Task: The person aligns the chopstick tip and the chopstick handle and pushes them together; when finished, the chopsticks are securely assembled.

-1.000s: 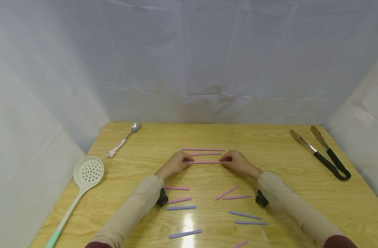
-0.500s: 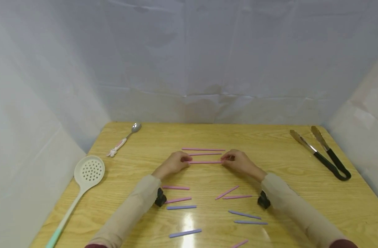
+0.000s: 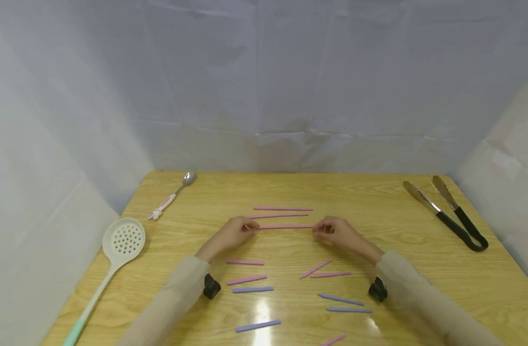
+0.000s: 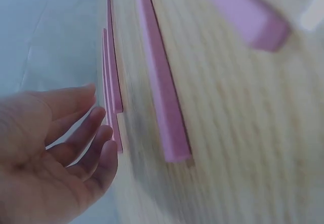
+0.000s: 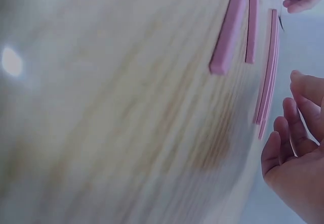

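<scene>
Three long pink sticks lie roughly level, one behind another, near the middle of the table in the head view: a back stick (image 3: 283,208), a middle stick (image 3: 285,215) and a front stick (image 3: 285,227). Beside the front stick's left end is my left hand (image 3: 233,234), fingers loosely bent and gripping nothing. My right hand (image 3: 344,236) hovers at its other end. In the right wrist view those fingers (image 5: 273,145) are relaxed, apart from the sticks. The left wrist view shows a gap between the thumb and fingers (image 4: 104,158) of the left hand.
Nearer lie shorter pink sticks (image 3: 245,262) and purple sticks (image 3: 258,326), in loose groups left and right. A perforated skimmer (image 3: 124,238) and a spoon (image 3: 189,179) are at the left, tongs (image 3: 463,228) at the right. White sheeting (image 3: 281,96) stands behind the table.
Both hands have let go of the front stick and moved outward, the left hand farther. More of that stick and the middle stick's left end now show.
</scene>
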`<act>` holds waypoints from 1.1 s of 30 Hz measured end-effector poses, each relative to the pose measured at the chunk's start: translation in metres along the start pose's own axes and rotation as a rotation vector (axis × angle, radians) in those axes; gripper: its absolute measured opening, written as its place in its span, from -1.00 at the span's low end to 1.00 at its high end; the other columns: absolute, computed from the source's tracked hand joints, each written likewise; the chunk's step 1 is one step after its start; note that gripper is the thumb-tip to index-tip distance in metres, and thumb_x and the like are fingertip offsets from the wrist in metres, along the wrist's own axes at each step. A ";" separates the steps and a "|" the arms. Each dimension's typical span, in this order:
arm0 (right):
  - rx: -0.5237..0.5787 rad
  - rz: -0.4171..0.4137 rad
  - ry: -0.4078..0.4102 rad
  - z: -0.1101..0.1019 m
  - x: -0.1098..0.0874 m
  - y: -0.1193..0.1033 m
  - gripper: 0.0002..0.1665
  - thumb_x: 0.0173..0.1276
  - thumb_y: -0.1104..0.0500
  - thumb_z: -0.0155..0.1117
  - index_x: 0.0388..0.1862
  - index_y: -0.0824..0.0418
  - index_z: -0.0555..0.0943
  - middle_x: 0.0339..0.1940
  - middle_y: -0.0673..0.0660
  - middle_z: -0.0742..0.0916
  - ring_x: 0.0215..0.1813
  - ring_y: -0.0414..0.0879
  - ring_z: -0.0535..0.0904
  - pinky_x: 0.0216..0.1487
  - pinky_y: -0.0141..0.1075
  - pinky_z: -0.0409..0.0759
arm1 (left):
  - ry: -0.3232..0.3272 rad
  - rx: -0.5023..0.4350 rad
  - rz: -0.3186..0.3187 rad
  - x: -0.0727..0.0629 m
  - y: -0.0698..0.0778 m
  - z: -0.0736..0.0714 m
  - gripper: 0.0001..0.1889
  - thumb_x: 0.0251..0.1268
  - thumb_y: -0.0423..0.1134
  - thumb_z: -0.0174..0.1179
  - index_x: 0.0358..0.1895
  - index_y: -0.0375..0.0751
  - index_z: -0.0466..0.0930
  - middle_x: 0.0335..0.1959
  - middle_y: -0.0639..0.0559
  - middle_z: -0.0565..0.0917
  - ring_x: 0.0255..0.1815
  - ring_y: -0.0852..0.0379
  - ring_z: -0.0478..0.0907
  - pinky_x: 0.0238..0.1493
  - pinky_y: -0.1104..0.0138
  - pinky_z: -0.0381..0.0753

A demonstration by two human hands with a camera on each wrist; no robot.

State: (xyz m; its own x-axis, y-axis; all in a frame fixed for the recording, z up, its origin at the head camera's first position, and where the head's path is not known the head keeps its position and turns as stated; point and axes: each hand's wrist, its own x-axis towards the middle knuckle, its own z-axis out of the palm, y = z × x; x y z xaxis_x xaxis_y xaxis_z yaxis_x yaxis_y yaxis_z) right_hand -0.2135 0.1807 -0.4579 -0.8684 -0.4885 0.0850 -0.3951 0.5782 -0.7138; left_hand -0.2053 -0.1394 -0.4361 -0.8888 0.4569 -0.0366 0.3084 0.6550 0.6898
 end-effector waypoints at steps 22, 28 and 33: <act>0.081 -0.028 -0.143 0.006 -0.038 -0.008 -0.82 0.22 0.19 0.37 -0.23 0.25 0.67 -0.30 0.02 0.67 -0.28 -0.31 0.49 -0.27 -0.42 0.53 | -0.102 -0.047 0.058 -0.050 -0.005 0.000 -0.74 0.33 -0.34 0.13 0.00 -0.41 0.58 -0.09 -0.20 0.65 -0.05 -0.11 0.58 0.03 0.11 0.57; 0.083 -0.131 -0.159 0.011 -0.044 -0.006 -0.87 0.23 0.23 0.36 -0.25 0.21 0.68 -0.27 0.01 0.68 -0.21 -0.26 0.51 -0.18 -0.39 0.54 | -0.104 -0.046 0.038 -0.056 -0.008 0.003 -0.74 0.30 -0.32 0.18 -0.01 -0.39 0.59 -0.05 -0.21 0.65 0.01 -0.13 0.57 0.08 0.11 0.56; 0.010 -0.213 -0.149 0.015 -0.046 -0.005 -0.89 0.22 0.19 0.37 -0.26 0.16 0.70 -0.27 -0.04 0.68 -0.18 -0.24 0.49 -0.13 -0.36 0.51 | -0.123 -0.025 0.061 -0.058 -0.006 0.004 -0.75 0.27 -0.37 0.20 -0.03 -0.43 0.58 -0.07 -0.24 0.65 0.00 -0.16 0.57 0.06 0.10 0.56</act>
State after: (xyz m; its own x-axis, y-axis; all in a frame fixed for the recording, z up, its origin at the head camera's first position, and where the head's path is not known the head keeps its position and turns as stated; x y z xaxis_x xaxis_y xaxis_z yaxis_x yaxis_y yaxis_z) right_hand -0.1666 0.1906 -0.4684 -0.7115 -0.6903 0.1314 -0.5613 0.4458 -0.6973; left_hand -0.1542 -0.1681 -0.4409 -0.8196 0.5670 -0.0816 0.3506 0.6092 0.7113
